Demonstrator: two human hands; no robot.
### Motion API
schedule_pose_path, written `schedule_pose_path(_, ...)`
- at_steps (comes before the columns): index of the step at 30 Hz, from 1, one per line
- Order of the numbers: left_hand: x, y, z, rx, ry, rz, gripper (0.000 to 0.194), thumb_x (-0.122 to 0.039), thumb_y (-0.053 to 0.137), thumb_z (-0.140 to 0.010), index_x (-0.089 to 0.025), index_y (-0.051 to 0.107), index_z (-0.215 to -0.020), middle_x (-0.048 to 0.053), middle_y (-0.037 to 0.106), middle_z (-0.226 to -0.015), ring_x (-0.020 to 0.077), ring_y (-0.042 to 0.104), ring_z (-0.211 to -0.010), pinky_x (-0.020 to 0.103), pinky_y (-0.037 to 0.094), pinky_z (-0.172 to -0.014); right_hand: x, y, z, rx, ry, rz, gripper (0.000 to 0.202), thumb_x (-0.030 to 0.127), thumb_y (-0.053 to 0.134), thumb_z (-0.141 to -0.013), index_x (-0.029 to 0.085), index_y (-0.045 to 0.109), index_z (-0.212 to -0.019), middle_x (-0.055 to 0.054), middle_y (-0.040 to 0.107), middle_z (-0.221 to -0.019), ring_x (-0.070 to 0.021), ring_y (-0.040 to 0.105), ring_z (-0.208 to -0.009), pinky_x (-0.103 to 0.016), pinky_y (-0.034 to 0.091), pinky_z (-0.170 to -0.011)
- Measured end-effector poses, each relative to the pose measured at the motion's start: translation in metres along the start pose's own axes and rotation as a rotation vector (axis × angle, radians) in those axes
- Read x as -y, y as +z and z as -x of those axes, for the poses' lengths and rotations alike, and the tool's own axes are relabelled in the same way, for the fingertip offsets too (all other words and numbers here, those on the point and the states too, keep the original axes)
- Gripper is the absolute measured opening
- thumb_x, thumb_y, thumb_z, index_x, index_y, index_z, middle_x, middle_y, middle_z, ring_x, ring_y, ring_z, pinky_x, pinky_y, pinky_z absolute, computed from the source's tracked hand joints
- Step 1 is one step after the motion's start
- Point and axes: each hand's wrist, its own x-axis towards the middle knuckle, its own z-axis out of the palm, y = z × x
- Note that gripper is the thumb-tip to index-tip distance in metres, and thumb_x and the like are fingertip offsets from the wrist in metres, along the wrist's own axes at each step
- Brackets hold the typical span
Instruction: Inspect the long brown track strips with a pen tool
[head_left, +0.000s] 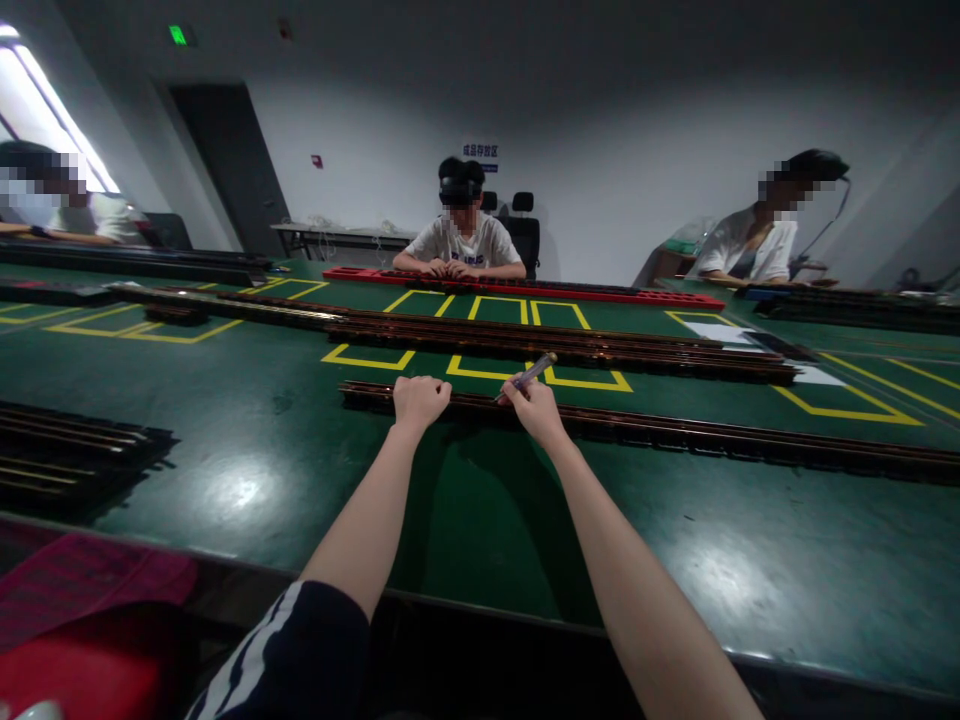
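Observation:
A long dark bar with coppery edges [675,430] lies across the green table in front of me, running off to the right. My left hand [421,402] is closed over it near its left end, with the fingertips hidden behind the knuckles. My right hand [534,405] grips a pen [536,369], its tip pointing down at the bar and its back end up to the right. Behind both hands lies a stack of similar long bars [570,345].
More dark bars [67,455] lie at the left. Yellow tape outlines [592,382] mark the green table [285,480]. White paper [720,333] lies at the right. Across the table a person [469,240] works at a red strip [615,294]; others sit at both sides.

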Motion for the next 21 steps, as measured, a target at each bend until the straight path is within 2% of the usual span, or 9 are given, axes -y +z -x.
schedule_pose_path(6, -0.021, 0.002, 0.006, -0.035, 0.052, 0.014, 0.044, -0.029, 0.03, -0.091, -0.014, 0.068, -0.073, 0.012, 0.072, -0.08, 0.0199, 0.063, -0.07, 0.041, 0.039, -0.088, -0.001, -0.004, -0.002, -0.035, 0.005, -0.007, 0.018, 0.031, 0.055, -0.084, 0.019, 0.061, -0.073, -0.007, 0.065, -0.069, -0.0256, 0.066, -0.071, -0.045, 0.053, -0.077)
schedule_pose_path(11, -0.04, 0.008, 0.009, -0.06, 0.164, 0.04, 0.044, -0.028, 0.028, -0.093, -0.014, 0.069, -0.083, 0.012, 0.072, -0.093, 0.0217, 0.065, -0.082, 0.04, 0.038, -0.086, -0.003, -0.007, -0.002, -0.086, -0.007, -0.004, 0.021, 0.035, 0.053, -0.083, 0.02, 0.06, -0.07, -0.006, 0.065, -0.065, -0.0243, 0.065, -0.066, -0.043, 0.053, -0.072)
schedule_pose_path(15, -0.043, 0.01, 0.01, -0.014, 0.176, 0.052, 0.048, -0.028, 0.025, -0.095, -0.015, 0.068, -0.078, 0.012, 0.072, -0.089, 0.0215, 0.064, -0.081, 0.038, 0.04, -0.079, -0.006, -0.012, -0.003, -0.137, -0.021, 0.027, 0.028, 0.043, 0.053, -0.082, 0.02, 0.06, -0.067, -0.005, 0.065, -0.064, -0.0237, 0.064, -0.065, -0.041, 0.053, -0.069)
schedule_pose_path(21, -0.043, 0.006, 0.01, 0.03, 0.175, 0.05, 0.048, -0.028, 0.025, -0.095, -0.015, 0.068, -0.078, 0.011, 0.071, -0.086, 0.0209, 0.063, -0.077, 0.036, 0.041, -0.075, -0.012, -0.013, -0.006, -0.093, -0.044, 0.028, 0.031, 0.046, 0.053, -0.082, 0.02, 0.061, -0.068, -0.005, 0.066, -0.066, -0.0231, 0.064, -0.065, -0.04, 0.053, -0.069)
